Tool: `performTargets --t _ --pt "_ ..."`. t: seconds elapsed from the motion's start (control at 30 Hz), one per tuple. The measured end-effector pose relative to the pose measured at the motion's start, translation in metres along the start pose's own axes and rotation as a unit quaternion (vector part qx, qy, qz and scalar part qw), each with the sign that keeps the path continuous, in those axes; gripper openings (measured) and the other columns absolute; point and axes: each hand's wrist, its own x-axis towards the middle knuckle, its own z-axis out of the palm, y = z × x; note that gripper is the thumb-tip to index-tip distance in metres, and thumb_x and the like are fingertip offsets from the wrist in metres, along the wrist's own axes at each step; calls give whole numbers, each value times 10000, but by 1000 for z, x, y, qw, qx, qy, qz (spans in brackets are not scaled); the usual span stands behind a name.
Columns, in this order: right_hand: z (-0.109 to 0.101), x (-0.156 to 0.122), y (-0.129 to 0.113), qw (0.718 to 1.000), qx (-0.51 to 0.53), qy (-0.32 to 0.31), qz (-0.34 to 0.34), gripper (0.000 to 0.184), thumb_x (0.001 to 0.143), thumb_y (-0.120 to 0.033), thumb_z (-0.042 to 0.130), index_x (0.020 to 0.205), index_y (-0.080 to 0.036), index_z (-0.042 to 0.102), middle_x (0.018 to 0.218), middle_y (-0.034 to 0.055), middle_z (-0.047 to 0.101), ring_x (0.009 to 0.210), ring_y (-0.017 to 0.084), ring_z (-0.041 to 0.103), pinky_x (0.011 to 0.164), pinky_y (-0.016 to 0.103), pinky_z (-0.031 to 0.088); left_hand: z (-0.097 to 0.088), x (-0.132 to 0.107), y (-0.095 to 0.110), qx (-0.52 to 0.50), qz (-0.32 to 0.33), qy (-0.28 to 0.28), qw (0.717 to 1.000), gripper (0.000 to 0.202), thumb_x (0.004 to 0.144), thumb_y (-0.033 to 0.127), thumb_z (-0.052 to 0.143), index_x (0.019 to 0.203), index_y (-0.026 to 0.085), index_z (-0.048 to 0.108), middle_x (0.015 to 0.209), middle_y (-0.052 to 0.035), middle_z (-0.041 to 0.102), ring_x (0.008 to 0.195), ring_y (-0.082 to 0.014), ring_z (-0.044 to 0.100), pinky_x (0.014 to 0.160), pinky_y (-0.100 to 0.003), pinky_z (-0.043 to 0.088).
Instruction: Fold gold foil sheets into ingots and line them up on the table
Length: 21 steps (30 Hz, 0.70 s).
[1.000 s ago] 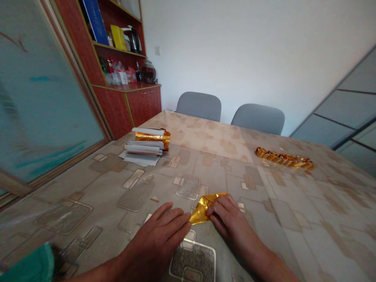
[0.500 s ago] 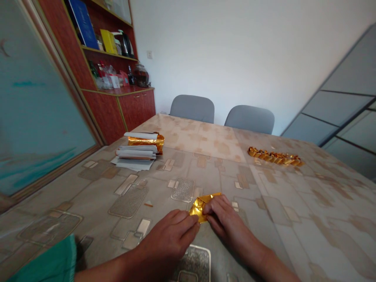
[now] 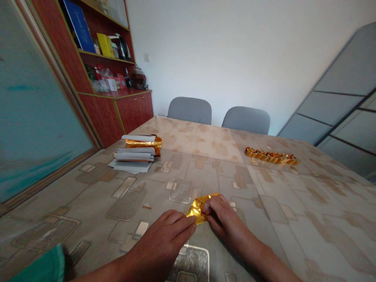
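Two-handed grip at 12 o'clock: left hand (image 3: 161, 244), fingers together, presses one edge of a folded gold foil packet (image 3: 197, 209), right hand (image 3: 225, 223) pinching narrowly; light, soft, best held by its folded edges

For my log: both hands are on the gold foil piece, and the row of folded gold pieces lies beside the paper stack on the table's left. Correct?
No: the head view shows the row of folded gold pieces on the right of the table, apart from the paper stack. The left hand and right hand are on the gold foil piece, as you said.
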Motion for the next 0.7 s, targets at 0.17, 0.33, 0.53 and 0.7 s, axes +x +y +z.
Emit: performTargets --t 0.17,0.33,0.53,0.7 --pt "-10 6 -2 1000 2 -21 6 187 931 -57 545 848 -221 578 865 5 649 845 186 587 770 308 483 -7 15 -2 -42 -59 -45 996 92 938 201 629 1013 190 682 1023 -43 737 927 -233 630 859 -369 490" --pt "-17 22 6 998 -31 -21 46 177 945 -53 551 873 -195 628 886 23 645 823 179 610 737 289 483 -1 37 -10 -46 -104 -23 993 86 923 173 656 841 199 662 880 -9 696 843 -198 615 766 -309 443" --pt "-16 38 14 993 -96 -22 70 186 835 -11 673 895 -187 684 899 27 654 885 216 595 802 341 398 3 39 -12 -79 -153 2 985 96 878 118 666 854 203 630 905 -5 665 887 -207 587 785 -309 437" --pt "-10 47 11 992 -101 -28 72 162 818 -34 700 780 -190 673 822 1 657 873 211 584 786 336 341 0 41 -11 -103 -205 22 973 319 824 124 658 1120 226 599 1141 -45 653 1068 -260 562 935 -410 439"
